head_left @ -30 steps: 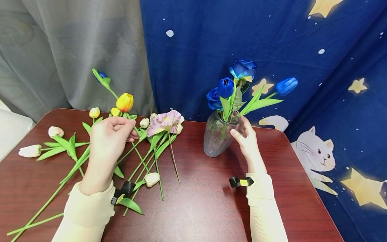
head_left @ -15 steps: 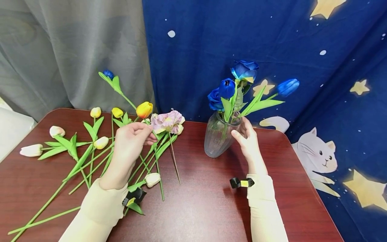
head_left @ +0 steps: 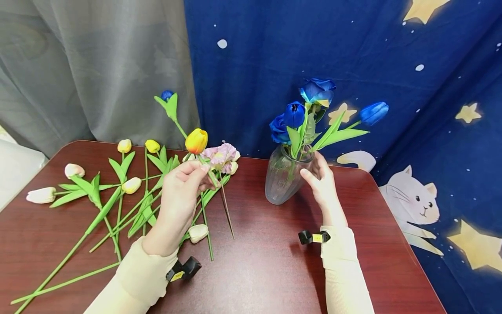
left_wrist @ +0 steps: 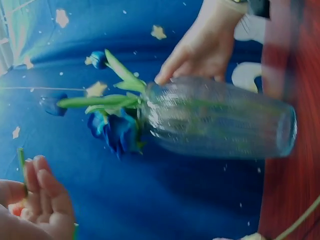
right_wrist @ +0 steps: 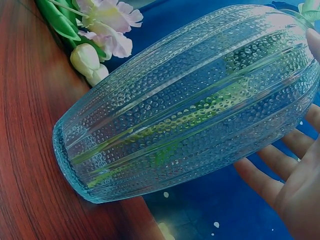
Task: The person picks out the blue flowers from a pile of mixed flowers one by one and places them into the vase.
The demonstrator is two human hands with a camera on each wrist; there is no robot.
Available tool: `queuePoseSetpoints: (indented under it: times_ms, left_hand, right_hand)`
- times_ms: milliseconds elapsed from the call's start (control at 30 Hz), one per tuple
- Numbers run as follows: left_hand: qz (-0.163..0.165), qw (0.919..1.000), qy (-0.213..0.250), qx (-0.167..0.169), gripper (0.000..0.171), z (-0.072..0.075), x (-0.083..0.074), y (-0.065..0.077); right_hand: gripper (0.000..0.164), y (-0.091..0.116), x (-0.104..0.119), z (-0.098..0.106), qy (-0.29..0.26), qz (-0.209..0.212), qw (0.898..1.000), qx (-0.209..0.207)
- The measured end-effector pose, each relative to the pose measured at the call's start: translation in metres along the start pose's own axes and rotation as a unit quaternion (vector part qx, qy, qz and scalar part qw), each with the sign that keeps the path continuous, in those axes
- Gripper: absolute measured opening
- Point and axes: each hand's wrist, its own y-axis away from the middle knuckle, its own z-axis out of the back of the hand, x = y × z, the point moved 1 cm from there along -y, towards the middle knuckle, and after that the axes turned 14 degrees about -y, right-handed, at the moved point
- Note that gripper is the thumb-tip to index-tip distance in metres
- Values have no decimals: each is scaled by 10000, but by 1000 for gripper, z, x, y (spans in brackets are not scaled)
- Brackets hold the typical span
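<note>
In the head view my left hand [head_left: 184, 192] pinches a green stem just below a yellow-orange tulip [head_left: 196, 141]. A blue flower [head_left: 167, 95] with green leaves stands out beyond that tulip, in line with the stem. In the left wrist view, the short stem end [left_wrist: 21, 161] pokes past the fingers. My right hand [head_left: 322, 185] holds a clear ribbed glass vase [head_left: 280, 185] near its rim, thumb in front and fingers behind. Blue roses [head_left: 317, 90] and blue tulips [head_left: 374, 113] stand in the vase; their stems show through the dimpled glass in the right wrist view.
White and yellow tulips [head_left: 131, 186] lie with crossed stems across the left of the red-brown table [head_left: 259, 270]. A pale purple flower [head_left: 219, 156] and a white tulip [head_left: 198, 233] lie between the hands. Grey and blue curtains [head_left: 243, 87] hang right behind the table.
My left hand has moved right, toward the vase, carrying the yellow-orange tulip and the blue flower with it. More of the tulips on the left now show. The right hand stays on the vase.
</note>
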Motion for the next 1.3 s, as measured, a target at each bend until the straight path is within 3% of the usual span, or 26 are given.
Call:
queuePoseSetpoints:
  times_ms: [133,367,567,733,900,967,1067,1200,1300]
  left_hand:
    - [-320,9949,926,248,27,-1,-3,3]
    - [-621,9783,1847,704,27,3,-2,0]
    - [-1167,9598,2356,979,23,12,-12,-2]
    - [-1271,9414,2916,1124,19,17,-22,-1]
    - [-1394,9331,3102,1165,16,19,-29,0]
    - [-1459,9317,3089,1234,16,20,-30,0]
    - [-1423,9363,2916,1343,18,20,-27,-2]
    - [-1218,9555,2325,1345,25,19,-18,-5]
    - [-1117,9635,2034,1338,28,20,-11,-9]
  right_hand:
    - [56,-1,1,-1,-42,49,10000,-1]
    - [56,1,3,-1,40,-75,10000,-27]
    - [55,0,2,-1,4,23,10000,-24]
    - [55,0,1,-1,-2,115,9999,-16]
    - [55,1,1,0,31,105,9999,-21]
    - [56,0,1,0,28,103,9999,-29]
    - [56,0,1,0,25,101,9999,-34]
    - [56,0,1,-1,29,123,9999,-27]
    - [57,1,1,-1,28,144,9999,-21]
